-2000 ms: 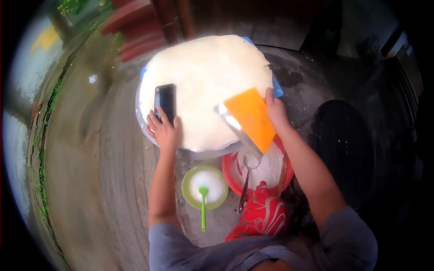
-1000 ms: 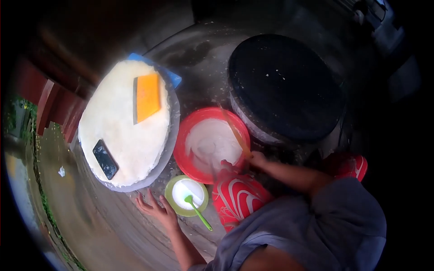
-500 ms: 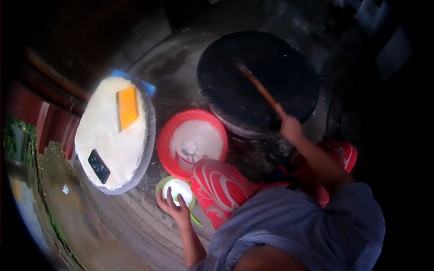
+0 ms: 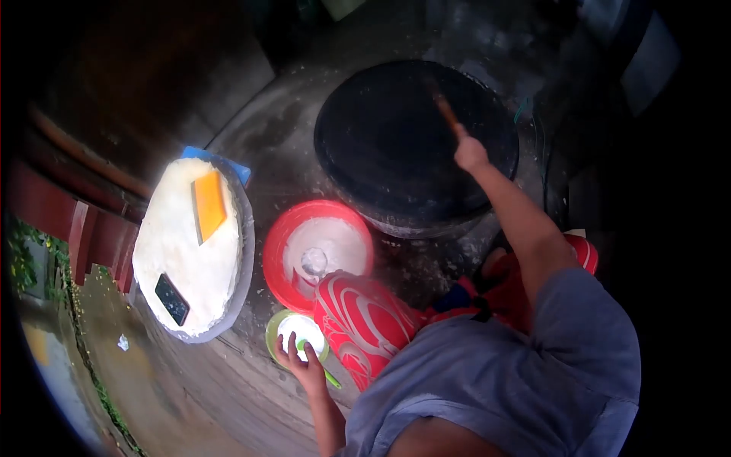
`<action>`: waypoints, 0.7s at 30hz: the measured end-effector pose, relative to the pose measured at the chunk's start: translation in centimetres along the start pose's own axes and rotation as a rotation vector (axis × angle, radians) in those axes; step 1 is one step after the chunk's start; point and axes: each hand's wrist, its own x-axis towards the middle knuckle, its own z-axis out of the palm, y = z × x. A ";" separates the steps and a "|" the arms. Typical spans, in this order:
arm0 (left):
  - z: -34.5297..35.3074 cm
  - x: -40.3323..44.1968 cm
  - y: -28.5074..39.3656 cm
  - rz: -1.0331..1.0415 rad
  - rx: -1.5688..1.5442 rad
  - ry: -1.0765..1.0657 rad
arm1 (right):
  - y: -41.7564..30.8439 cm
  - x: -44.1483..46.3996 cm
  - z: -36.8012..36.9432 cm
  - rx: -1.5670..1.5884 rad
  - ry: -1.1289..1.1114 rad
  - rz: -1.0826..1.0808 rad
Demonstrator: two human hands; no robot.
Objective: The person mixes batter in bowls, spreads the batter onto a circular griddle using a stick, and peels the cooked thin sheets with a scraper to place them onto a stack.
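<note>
My right hand [image 4: 472, 154] is wrapped round a brown wooden-handled tool [image 4: 448, 113]. Its far end fades against the large round black griddle-like plate [image 4: 381, 137], so its kind cannot be made out. Low in front of me, my left hand [image 4: 303, 367] has its fingers spread over a small green bowl [image 4: 276, 329] of white stuff. A green utensil [image 4: 333, 379] pokes out beneath that hand. Just beyond stands a red basin [image 4: 276, 266] of pale batter-like liquid, with a ladle [image 4: 314, 261] in it.
At left, a pale stack of thin sheets [image 4: 186, 259] bears a yellow-orange flat piece [image 4: 209, 204] and a dark phone [image 4: 172, 298]. A blue object [image 4: 228, 166] sticks out behind it. My knee in red patterned cloth [image 4: 362, 312] borders the basin. Reddish steps [image 4: 84, 236] rise farther left.
My right hand has moved up and away from me over the black plate, carrying the wooden-handled tool. My left hand stays over the green bowl. The view has shifted slightly.
</note>
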 end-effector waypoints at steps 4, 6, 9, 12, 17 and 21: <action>-0.2 -0.4 0.9 -0.075 -0.070 0.016 | -3.9 0.5 0.1 -0.199 -0.067 -0.121; -0.6 -0.6 1.0 -0.120 -0.128 0.034 | -4.6 0.9 -0.2 0.222 -0.050 0.128; 0.4 -1.5 -0.2 -0.137 -0.019 0.009 | -6.2 -2.6 1.4 -0.285 -0.152 -0.507; 1.3 -2.1 -1.5 -0.204 -0.056 -0.014 | -8.1 -6.9 0.7 -0.537 -0.363 -1.001; 2.3 -3.2 -4.3 -0.292 -0.139 0.015 | -2.7 -1.9 5.6 0.047 0.031 -0.293; 4.2 -4.6 -8.8 -0.324 0.001 -0.019 | -8.1 -11.1 -0.8 -0.228 -0.471 -0.815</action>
